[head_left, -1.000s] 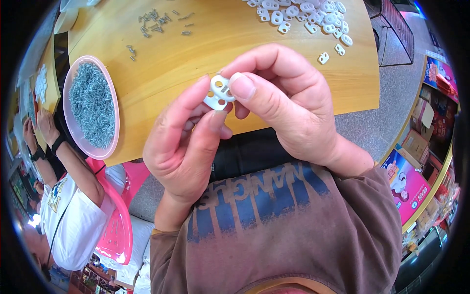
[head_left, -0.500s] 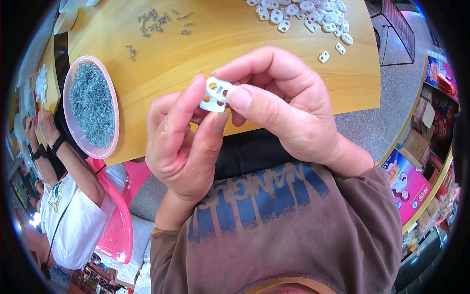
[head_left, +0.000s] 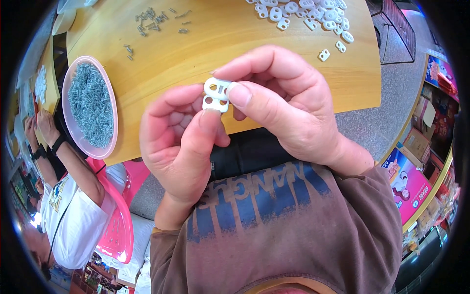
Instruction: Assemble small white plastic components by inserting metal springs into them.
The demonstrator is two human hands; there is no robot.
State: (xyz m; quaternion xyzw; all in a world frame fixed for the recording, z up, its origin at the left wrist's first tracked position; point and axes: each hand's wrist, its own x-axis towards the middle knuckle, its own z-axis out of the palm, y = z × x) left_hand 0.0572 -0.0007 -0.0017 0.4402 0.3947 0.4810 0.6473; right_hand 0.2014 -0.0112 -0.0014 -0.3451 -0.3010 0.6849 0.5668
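A small white plastic cord lock [head_left: 216, 104] is held up in front of me, just past the table's near edge. Its oval upper piece has a round hole, partly covered by my thumb, and a squarer lower piece with two holes sticks out below. My right hand [head_left: 298, 110] is closed, pinching the upper piece between thumb and bent index finger. From underneath, my left hand [head_left: 178, 144] presses its thumb on the lower piece, with the index fingertip beside the upper piece's left edge. Whether a spring sits inside is hidden.
A pink oval bowl [head_left: 116, 110] full of metal springs [head_left: 90, 105] stands at the table's left. Loose springs [head_left: 154, 20] lie at the far left, a pile of white cord-lock parts [head_left: 318, 14] at the far right. On the left sits another person [head_left: 81, 215] on a pink chair [head_left: 120, 230].
My left hand's fingers have loosened and moved slightly left, while its thumb stays under the cord lock. The lower piece has straightened beneath the upper one. My right hand barely moved.
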